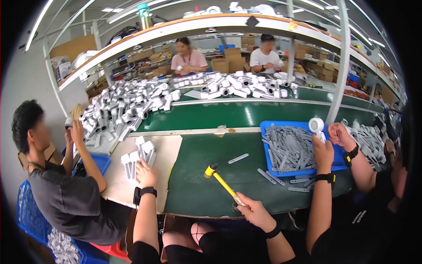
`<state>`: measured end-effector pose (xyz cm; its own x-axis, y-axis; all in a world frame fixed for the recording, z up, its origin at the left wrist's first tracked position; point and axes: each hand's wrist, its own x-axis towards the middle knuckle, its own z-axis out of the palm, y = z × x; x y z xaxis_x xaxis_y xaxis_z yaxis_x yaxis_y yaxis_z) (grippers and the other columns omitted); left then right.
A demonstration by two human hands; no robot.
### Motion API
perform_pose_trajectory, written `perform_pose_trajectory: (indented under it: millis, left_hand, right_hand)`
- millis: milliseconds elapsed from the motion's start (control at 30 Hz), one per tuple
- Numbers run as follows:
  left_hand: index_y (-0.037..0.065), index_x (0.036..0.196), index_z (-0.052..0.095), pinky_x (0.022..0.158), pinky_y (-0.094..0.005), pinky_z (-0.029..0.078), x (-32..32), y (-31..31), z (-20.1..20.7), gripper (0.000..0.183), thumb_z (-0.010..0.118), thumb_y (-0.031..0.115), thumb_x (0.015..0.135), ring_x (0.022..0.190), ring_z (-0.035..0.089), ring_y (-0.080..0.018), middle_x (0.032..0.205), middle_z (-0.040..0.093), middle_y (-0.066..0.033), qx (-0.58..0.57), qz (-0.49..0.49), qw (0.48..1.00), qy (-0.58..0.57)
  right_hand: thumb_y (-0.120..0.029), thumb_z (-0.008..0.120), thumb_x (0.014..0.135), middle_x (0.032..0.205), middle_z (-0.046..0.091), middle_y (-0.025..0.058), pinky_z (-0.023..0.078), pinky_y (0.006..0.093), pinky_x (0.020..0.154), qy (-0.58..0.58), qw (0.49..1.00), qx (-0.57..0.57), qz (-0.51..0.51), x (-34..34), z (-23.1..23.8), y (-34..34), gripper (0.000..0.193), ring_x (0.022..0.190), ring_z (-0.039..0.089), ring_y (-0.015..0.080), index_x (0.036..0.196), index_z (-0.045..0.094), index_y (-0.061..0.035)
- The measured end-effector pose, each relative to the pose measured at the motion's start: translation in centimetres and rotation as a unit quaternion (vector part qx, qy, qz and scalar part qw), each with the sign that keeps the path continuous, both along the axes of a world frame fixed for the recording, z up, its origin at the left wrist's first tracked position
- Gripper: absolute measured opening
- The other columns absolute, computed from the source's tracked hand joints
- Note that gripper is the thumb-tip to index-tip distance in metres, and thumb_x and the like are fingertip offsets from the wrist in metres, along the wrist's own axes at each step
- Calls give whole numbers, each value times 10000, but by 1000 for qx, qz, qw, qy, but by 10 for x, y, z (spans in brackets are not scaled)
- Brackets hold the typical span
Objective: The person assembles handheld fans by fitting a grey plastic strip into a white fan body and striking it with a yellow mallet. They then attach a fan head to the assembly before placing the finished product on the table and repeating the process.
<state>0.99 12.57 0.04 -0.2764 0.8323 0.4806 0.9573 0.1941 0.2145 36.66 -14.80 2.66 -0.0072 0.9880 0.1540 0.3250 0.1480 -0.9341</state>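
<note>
Evidently both of the person's hands are occupied at the near edge of the bench. The left hand [146,174] lies over the near end of a small cluster of white-and-grey handled parts [130,160], which sits on a pale board [170,152] at the left. Its fingers look fairly straight and a little spread, fingertips against the handles; from where I stand I cannot tell whether they grip one or merely rest there. The parts reach away from those fingertips, to the far side and slightly left, their long axes running roughly near to far, with the blocky white heads at the far end. The left hand is plainly the nearer one.

Over to the right, the right hand [258,215] has its fingers closed round the near end of a yellow hammer [226,185]. The handle slants from near right to far left, so the black-faced head points toward the far side, above the green bench top [198,152]. Between that head and the cluster lie a stretch of green and the right border of the board, leaving hammer and parts well apart.

Beyond the hammer, to its right, one loose grey strip [238,158] lies slantwise. Farther right a blue tray [290,173] holds many more strips, just beside a co-worker's hand [323,154] holding a white round-headed part [316,125].
</note>
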Motion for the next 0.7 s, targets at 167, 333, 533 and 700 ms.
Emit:
perform_pose_trajectory:
  millis: [167, 333, 533, 700]
  left_hand:
    - [55, 1307, 568, 1006, -530, 401, 68, -90, 15, 595, 736, 361, 825, 1251, 469, -365, 1391, 480, -178, -46, -279, 959, -24]
    - [68, 1176, 669, 1006, -473, 398, 97, -139, -17, 415, 733, 285, 828, 1201, 531, -337, 1260, 608, -164, 84, -322, 942, -34]
    - [44, 1028, 721, 964, -425, 443, 96, -146, -7, 253, 732, 163, 805, 1103, 593, -319, 1132, 684, -134, 94, -336, 930, -118]
    - [94, 854, 724, 807, -420, 464, 92, -157, -12, 70, 702, 148, 816, 909, 611, -281, 920, 679, -60, 141, -275, 946, -99]
  right_hand:
    - [-97, 567, 974, 713, 538, -7, 400, 215, 448, 272, 951, -134, 67, 18, 3, 8, 524, 514, 489, 63, 1481, 438, -75]
    - [-91, 545, 983, 733, 536, 2, 422, 224, 472, 284, 946, -144, 64, 15, 12, 11, 536, 558, 498, 73, 1499, 400, -73]
    - [-75, 550, 976, 724, 538, 9, 415, 227, 472, 273, 949, -134, 78, 19, 12, 5, 540, 551, 500, 81, 1496, 406, -73]
    - [-79, 552, 967, 723, 546, 20, 412, 236, 467, 299, 942, -128, 80, 18, 14, 0, 528, 535, 496, 90, 1480, 427, -68]
